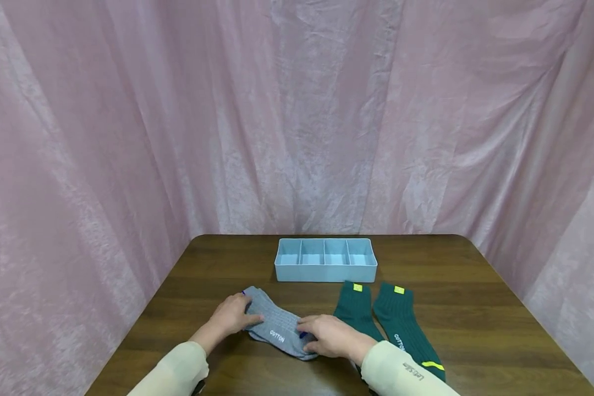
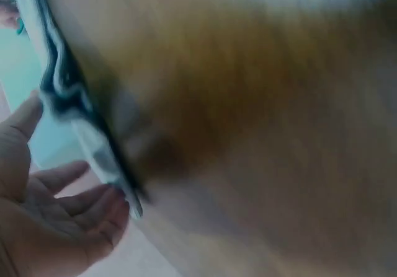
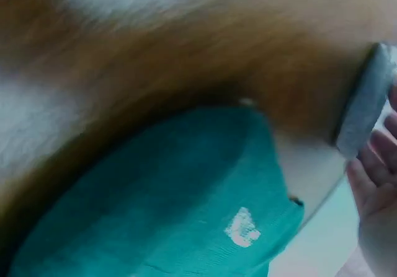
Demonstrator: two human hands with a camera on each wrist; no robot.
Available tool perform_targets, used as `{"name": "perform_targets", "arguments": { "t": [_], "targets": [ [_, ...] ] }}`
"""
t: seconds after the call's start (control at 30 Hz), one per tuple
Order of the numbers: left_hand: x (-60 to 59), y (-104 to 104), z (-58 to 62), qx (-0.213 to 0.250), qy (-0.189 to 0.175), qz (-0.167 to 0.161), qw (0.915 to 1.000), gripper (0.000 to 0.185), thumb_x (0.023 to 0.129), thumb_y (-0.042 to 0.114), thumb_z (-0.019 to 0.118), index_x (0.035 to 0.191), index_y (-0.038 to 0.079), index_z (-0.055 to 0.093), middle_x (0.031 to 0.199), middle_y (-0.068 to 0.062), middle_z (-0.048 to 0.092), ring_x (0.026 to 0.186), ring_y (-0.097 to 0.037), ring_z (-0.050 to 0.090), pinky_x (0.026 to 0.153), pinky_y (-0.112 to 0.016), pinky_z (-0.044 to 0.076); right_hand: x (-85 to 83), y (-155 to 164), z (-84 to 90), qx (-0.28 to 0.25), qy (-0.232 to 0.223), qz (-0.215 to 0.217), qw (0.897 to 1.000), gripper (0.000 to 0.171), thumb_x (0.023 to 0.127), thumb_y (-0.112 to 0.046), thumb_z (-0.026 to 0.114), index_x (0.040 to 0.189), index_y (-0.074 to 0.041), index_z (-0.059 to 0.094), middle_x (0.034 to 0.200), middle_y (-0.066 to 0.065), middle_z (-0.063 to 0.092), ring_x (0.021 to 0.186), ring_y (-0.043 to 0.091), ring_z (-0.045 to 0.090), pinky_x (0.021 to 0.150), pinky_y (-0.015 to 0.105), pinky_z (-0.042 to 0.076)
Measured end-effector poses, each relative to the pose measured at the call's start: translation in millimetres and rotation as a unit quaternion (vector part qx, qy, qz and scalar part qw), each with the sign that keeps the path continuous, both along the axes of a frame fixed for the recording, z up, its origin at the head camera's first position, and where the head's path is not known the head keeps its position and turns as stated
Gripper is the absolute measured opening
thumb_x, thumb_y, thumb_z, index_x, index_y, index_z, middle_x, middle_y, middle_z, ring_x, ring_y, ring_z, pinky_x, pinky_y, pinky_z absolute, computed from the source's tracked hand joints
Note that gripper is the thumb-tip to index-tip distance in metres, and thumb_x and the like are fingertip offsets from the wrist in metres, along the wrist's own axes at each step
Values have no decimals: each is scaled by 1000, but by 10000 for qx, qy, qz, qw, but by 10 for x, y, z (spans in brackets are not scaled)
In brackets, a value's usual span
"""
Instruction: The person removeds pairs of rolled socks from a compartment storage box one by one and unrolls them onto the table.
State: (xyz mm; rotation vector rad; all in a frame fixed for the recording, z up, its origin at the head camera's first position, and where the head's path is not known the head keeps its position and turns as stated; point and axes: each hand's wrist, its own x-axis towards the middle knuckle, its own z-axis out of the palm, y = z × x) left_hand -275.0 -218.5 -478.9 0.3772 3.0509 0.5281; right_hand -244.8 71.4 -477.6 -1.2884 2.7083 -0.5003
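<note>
A dark wooden counter is enclosed by pink drapery. In the head view, one grey sock is pinned flat near the front edge by the left hand and right hand, fingers extended. Two green socks lie beside one four-compartment tray.

In the left wrist view, relaxed fingers are seen. The right wrist view is blurred.
</note>
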Motion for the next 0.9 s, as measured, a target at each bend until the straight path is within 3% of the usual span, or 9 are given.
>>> {"name": "perform_targets", "arguments": {
  "t": [0.07, 0.17, 0.43, 0.7, 0.9],
  "targets": [
    [27, 53, 0, -168, -225, 52, 9996, 68, 82, 43, 79, 126, -6, 62, 131, -27, 56, 125, -47, 48, 100, -62, 38, 17, -3, -18, 207, -1, 107, 9997, 45, 90, -26, 74, 131, -8, 65, 135, 7, 61, 123, 17, 57, 99, 30, 46],
    [17, 89, -15, -310, -286, -21, 9991, 70, 81, 41, 80, 130, -5, 60, 139, -28, 50, 133, -48, 40, 101, -66, 34, 56, -23, -33, 353, 134, 107, 9992, 45, 90, -28, 74, 129, -8, 67, 133, 7, 62, 120, 16, 59, 98, 28, 47],
    [-101, 63, -19, -226, -535, -397, 9975, 71, 81, 37, 82, 135, -2, 58, 145, -25, 47, 137, -44, 37, 102, -66, 32, 164, -92, -50, 486, 556, 49, 9973, 43, 88, -37, 74, 123, -11, 71, 124, 6, 66, 114, 16, 62, 94, 29, 49],
    [-212, 104, 18, -131, -858, -642, 9942, 68, 80, 33, 83, 136, 2, 58, 149, -21, 43, 139, -44, 33, 105, -66, 29, 245, -158, -42, 443, 1110, -53, 9928, 37, 81, -45, 78, 107, -19, 76, 99, -5, 64, 89, 8, 61, 74, 24, 50],
    [-237, 162, 13, -32, -969, -935, 9909, 62, 82, 27, 82, 136, 6, 60, 151, -18, 43, 139, -40, 36, 110, -61, 26, 350, -244, -52, 580, 1005, -309, 9928, 36, 81, -50, 77, 101, -20, 77, 89, -7, 58, 78, 5, 56, 65, 22, 47]
  ]
}}
